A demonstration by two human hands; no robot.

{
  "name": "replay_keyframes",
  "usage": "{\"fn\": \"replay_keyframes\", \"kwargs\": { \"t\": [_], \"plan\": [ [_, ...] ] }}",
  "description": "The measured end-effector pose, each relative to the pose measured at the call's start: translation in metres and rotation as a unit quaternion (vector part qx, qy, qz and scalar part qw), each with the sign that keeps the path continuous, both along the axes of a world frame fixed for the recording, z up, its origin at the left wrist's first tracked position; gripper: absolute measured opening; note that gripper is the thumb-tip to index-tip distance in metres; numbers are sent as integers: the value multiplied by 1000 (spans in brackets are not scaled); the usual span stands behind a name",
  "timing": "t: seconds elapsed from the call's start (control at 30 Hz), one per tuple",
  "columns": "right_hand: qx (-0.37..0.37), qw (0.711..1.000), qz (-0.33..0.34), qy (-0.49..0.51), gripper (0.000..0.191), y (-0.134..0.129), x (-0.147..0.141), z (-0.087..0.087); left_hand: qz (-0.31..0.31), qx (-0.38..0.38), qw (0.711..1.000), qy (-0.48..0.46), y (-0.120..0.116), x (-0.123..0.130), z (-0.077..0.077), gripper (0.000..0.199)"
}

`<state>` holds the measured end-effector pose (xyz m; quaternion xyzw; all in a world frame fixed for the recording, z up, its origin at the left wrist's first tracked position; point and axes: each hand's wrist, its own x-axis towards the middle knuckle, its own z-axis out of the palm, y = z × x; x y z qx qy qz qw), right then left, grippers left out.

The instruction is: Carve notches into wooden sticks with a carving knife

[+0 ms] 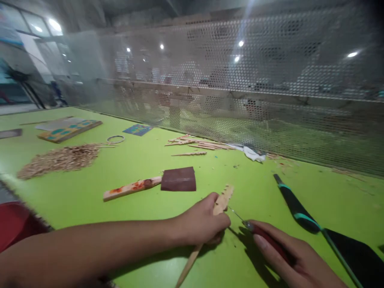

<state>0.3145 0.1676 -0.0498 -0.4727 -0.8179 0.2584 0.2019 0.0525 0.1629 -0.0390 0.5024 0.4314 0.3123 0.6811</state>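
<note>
A pale wooden stick with a notched, wider upper end and a tapering lower end is gripped in my left hand, fingers wrapped round its middle. My right hand is closed on a carving tool with a dark red handle and a thin metal shaft. The shaft's tip lies close beside the stick's notched edge; whether it touches the wood I cannot tell. Left of the hands, a brown sheet of sandpaper lies against a stained wooden bar.
A black cleaver-like tool with teal bands lies at right. Several carved sticks and white tissue rest along the perforated screen. Wood shavings, a ring and a painted board are on the green table.
</note>
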Motion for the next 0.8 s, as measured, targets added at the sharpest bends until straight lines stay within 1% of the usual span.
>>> {"fn": "replay_keyframes", "kwargs": {
  "t": [0.13,0.23,0.37,0.53,0.67,0.8],
  "plan": [
    [3,999,-15,35,47,-10,-16,23,16,37,999,8,-6,0,7,29],
    [1,998,-10,55,42,-14,-22,30,24,48,998,20,-8,1,13,37],
    [3,997,24,73,36,-16,-25,33,21,55,998,20,-9,2,18,39],
    [-10,994,67,81,32,-16,-26,35,6,62,997,34,-10,3,23,32],
    [-15,994,80,71,31,-16,-27,34,8,77,995,55,-9,4,25,33],
    [17,996,77,53,32,-18,-28,28,21,87,994,61,-6,6,24,35]
  ]
}}
